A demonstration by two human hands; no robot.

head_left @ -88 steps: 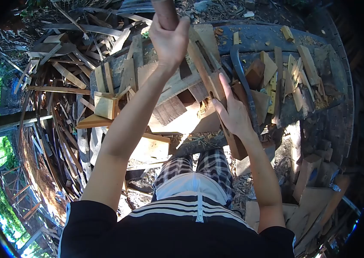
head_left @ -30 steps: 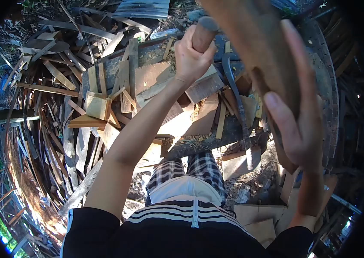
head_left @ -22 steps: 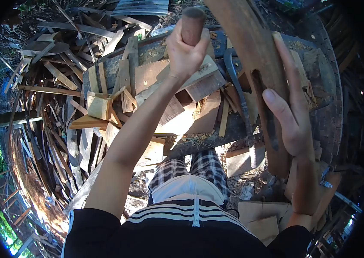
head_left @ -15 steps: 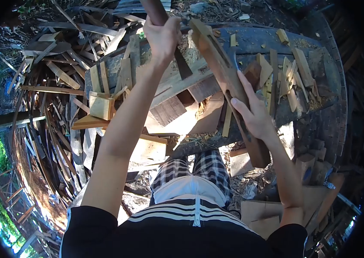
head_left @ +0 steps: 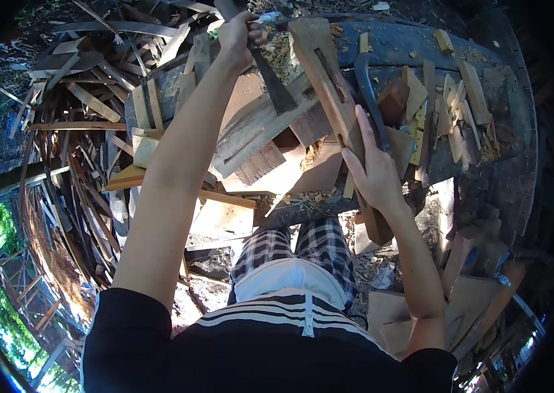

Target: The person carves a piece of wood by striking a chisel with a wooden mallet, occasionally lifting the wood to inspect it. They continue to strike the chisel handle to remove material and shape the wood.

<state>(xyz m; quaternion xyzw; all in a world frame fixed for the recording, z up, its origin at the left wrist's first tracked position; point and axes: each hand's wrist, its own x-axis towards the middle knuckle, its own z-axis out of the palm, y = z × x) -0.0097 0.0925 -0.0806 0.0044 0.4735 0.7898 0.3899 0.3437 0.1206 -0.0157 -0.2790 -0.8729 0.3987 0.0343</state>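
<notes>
My left hand (head_left: pixel 236 38) is closed around a long dark tool (head_left: pixel 269 80) at the top. The tool's flat, wider end points down over a weathered grey beam (head_left: pixel 250 139). A long brown wooden piece (head_left: pixel 332 88) with slots cut in it slants across the middle, and my right hand (head_left: pixel 376 173) grips its lower part, thumb on the near face and a finger along the right edge. Just right of this piece lies a curved dark metal bar (head_left: pixel 370 95).
Wood offcuts (head_left: pixel 473 95) and shavings lie on the dark bench top (head_left: pixel 391 49) at the right. Scrap wood (head_left: pixel 87 98) is heaped at the left. A light wood block (head_left: pixel 224 216) sits near my legs, and boards (head_left: pixel 391 308) lie low at the right.
My left hand and the tool have moved slightly up and left. The slotted piece and my right hand have shifted a little left and up, and more of the curved bar shows.
</notes>
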